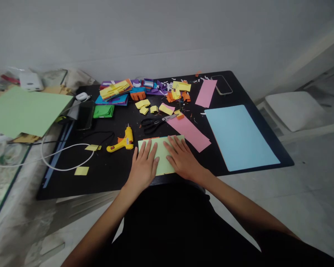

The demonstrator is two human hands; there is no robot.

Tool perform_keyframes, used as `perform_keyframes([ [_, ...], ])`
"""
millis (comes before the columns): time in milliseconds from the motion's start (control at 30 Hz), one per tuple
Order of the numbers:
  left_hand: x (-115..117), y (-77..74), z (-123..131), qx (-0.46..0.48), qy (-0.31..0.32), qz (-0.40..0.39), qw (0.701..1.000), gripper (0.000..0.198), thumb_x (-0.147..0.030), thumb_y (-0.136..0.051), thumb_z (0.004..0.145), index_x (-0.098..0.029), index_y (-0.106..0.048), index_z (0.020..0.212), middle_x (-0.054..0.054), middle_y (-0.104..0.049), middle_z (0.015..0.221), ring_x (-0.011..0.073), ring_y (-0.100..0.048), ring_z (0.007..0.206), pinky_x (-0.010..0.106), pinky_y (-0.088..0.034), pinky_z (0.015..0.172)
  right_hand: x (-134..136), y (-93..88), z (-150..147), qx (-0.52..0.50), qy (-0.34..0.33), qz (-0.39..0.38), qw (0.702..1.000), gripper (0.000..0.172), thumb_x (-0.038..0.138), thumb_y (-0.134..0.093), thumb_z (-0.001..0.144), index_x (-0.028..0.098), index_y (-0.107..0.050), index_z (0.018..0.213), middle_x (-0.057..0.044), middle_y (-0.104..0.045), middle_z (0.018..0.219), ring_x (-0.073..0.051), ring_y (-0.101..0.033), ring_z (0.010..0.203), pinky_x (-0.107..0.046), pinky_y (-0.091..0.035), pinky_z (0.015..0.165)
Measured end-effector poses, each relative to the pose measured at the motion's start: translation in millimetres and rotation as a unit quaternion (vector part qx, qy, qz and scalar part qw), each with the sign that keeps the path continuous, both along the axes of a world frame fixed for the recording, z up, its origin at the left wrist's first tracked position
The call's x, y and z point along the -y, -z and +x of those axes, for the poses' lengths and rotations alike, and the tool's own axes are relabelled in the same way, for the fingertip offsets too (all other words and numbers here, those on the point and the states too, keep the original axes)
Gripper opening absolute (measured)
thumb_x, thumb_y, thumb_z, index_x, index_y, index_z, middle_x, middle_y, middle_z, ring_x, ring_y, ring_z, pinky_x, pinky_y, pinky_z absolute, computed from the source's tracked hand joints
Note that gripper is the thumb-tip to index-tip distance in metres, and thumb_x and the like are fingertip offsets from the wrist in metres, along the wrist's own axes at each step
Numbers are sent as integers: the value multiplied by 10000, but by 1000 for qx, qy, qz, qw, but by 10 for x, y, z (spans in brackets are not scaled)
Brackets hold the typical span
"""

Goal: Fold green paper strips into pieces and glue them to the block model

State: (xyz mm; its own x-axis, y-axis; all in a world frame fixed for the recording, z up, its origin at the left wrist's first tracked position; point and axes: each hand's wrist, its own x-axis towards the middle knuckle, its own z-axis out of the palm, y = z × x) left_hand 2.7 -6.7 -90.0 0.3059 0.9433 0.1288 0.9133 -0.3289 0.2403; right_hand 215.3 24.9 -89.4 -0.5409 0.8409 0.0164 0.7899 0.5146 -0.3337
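Note:
A pale green sheet of paper (163, 163) lies at the table's near edge, with thin orange and blue edges showing behind it. My left hand (144, 163) rests flat on its left part, fingers stretched out. On the right part, my right hand (183, 159) lies palm down with its fingers spread. Left of my left hand is a yellow glue gun (124, 141), nozzle pointing away from me. Black-handled scissors (153, 124) lie beyond the sheet. A pink paper strip (189, 133) runs close to my right fingers.
A light blue sheet stack (242, 139) covers the table's right side. Folded coloured papers (115, 91) and scraps (179, 92) lie at the back. A white cable (69, 169) loops at left beside a large green sheet (28, 109). A white stool (295, 109) stands at right.

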Motion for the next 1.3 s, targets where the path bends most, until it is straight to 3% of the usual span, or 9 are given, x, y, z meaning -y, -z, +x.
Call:
perform_keyframes([
  [233,6,-42,51,-26,-4,5,1000,547,-330,-401,1085,-123,-470,1587,173,-381,1703,368,-343,1591,625,-266,1285,21,-34,-20,-5,6,-9,1000,590,296,-407,1083,118,-358,1643,-172,-222,1768,-347,-149,1653,-601,-175,1334],
  [467,-103,-38,139,-13,42,17,999,586,-170,-433,960,63,-484,1495,305,-414,1644,373,-356,1584,574,-303,1295,-105,-51,-193,-41,-6,1,999,572,151,-471,945,-95,-484,1462,-348,-332,1671,-391,-227,1628,-580,-228,1332],
  [567,-122,22,114,20,52,19,998,598,-175,-435,964,30,-442,1525,299,-387,1662,370,-327,1597,586,-327,1282,-121,11,-200,-66,4,11,998,535,156,-423,983,-22,-486,1484,-298,-336,1692,-349,-236,1634,-593,-241,1326],
  [733,-104,51,94,30,40,4,999,621,-372,-392,1089,-53,-340,1619,241,-346,1704,326,-279,1622,569,-274,1310,-96,61,-151,-70,4,10,998,594,320,-399,1081,88,-353,1625,-207,-290,1739,-315,-207,1646,-591,-215,1331],
  [1300,-106,33,91,22,27,4,999,637,-405,-411,1082,-87,-351,1631,216,-330,1718,336,-311,1610,562,-260,1307,-103,51,-156,-52,3,20,998,601,311,-393,1082,38,-373,1617,-232,-290,1729,-324,-225,1640,-562,-223,1332],
])
